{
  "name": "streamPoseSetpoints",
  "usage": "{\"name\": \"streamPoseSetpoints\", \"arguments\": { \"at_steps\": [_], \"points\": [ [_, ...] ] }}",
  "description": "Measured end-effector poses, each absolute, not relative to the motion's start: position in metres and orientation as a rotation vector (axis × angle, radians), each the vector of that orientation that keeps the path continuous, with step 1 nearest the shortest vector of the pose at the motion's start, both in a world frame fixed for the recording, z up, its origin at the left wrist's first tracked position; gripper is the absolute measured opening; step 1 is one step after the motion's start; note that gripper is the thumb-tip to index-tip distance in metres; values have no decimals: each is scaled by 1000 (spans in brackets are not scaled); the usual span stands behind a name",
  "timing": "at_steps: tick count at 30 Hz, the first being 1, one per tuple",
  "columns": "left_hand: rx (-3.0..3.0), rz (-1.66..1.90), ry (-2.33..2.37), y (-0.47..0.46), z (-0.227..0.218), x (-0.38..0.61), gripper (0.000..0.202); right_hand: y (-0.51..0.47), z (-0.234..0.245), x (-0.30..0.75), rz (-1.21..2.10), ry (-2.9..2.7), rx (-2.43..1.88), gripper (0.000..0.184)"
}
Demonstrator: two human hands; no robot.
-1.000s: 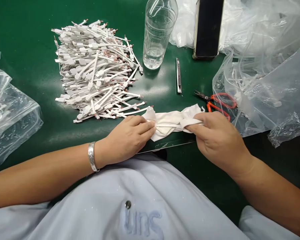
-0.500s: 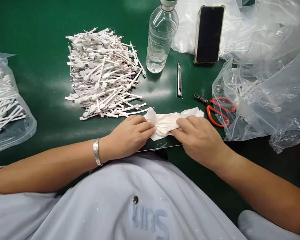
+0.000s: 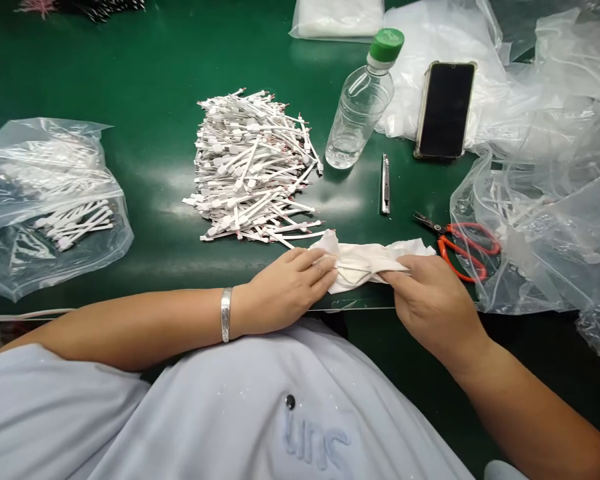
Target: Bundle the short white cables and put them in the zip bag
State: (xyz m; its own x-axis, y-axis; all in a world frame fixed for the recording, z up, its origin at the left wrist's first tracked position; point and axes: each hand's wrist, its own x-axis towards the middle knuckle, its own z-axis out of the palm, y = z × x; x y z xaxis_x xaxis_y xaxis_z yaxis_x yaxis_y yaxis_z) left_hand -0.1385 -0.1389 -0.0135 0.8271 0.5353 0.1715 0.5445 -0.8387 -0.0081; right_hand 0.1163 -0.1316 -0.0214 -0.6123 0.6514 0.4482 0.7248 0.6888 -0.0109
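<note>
The left hand [image 3: 290,288] and right hand [image 3: 437,310] hold white cloth [image 3: 363,255] near piled cables [image 3: 255,167].

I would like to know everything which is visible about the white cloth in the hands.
The white cloth looks thin and soft, perhaps fabric or paper. It is crumpled and creased, with uneven edges, by the near edge of the green table. The left hand holds its left part; the right hand grips its right part.

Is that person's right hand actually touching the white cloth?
Touching. In the head view, the right hand pinches the white cloth between thumb and fingers.
</note>
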Motion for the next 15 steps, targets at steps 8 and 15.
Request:
{"name": "streamPoseSetpoints", "arguments": {
  "at_steps": [8,15],
  "points": [
    [-2872,-143,-884,-152,16,-178,29,-149,-21,128,-295,-2219,-1226,15],
    [-2773,-49,-1069,-131,15,-170,26,-156,-21,121,-316,-2182,-1264,12]
  ]
}}
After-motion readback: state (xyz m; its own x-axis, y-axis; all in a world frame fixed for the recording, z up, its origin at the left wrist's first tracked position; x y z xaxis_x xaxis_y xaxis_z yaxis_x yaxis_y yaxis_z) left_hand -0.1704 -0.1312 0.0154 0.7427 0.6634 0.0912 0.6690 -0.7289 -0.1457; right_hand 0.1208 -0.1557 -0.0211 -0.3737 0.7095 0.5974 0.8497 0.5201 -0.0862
